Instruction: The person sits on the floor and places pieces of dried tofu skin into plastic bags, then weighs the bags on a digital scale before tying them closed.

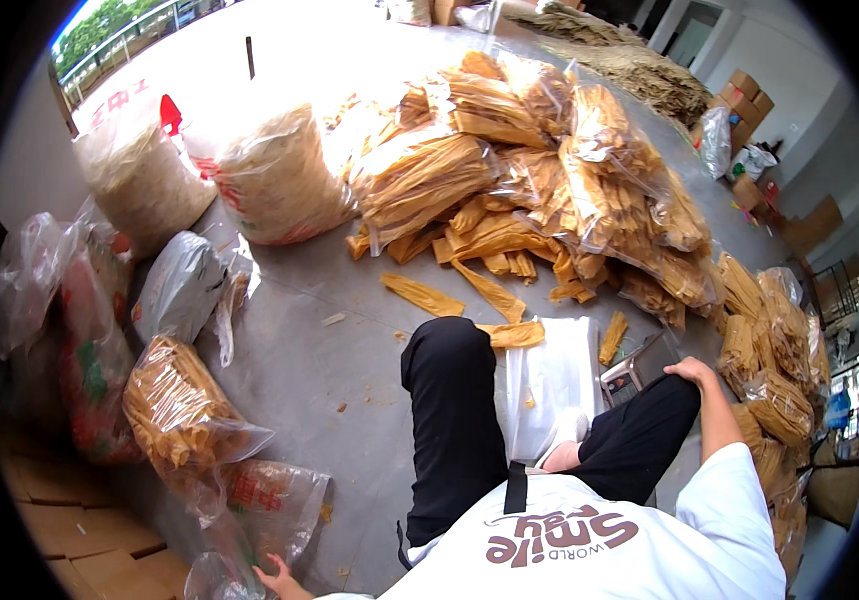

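My left hand (277, 578) is at the lower left, its fingers apart beside a clear plastic bag (274, 500) with red print. Whether the fingertips touch the plastic, I cannot tell. Just beyond that bag lies a clear bag of dried yellow-brown strips (184, 405). My right hand (687, 370) rests on my bent right knee, fingers laid over the black trouser leg, holding nothing. Between my legs lies a stack of white plastic sheets or bags (551, 375), with a loose strip (512, 334) across its far left corner.
A large heap of bagged strips (539, 170) fills the floor ahead, and another pile (771, 390) stands at right. Two full sacks (274, 175) stand far left, near a grey plastic bag (179, 285). Cardboard boxes (79, 515) lie lower left. A dark flat device (639, 368) sits by my right knee.
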{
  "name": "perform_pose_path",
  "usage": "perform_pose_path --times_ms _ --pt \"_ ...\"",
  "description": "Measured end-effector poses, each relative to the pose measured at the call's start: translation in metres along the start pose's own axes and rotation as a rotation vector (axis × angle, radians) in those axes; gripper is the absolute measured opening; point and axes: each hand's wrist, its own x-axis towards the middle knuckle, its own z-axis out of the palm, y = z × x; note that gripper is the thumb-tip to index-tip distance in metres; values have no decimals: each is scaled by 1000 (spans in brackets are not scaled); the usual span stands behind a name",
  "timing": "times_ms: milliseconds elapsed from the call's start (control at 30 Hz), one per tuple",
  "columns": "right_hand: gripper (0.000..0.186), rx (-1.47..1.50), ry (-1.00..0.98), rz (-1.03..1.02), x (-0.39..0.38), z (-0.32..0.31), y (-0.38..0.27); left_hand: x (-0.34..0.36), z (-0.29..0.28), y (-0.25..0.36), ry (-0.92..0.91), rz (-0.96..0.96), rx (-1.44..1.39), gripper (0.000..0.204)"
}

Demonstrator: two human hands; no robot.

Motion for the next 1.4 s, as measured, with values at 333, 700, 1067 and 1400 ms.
perform_pose_path --times_ms 333,700,1067,1400 --pt "63 -4 31 71 -27 -7 2 -6 75 -55 -66 263 556 66" --pt "65 -1 89 108 -37 -13 6 -12 131 -69 -211 365 700 57" --pt "61 -74 116 -20 -25 -8 -27 -37 168 -57 -275 515 769 49" --pt "54 -75 112 -42 -26 -6 -32 -61 222 -55 -263 697 863 42"
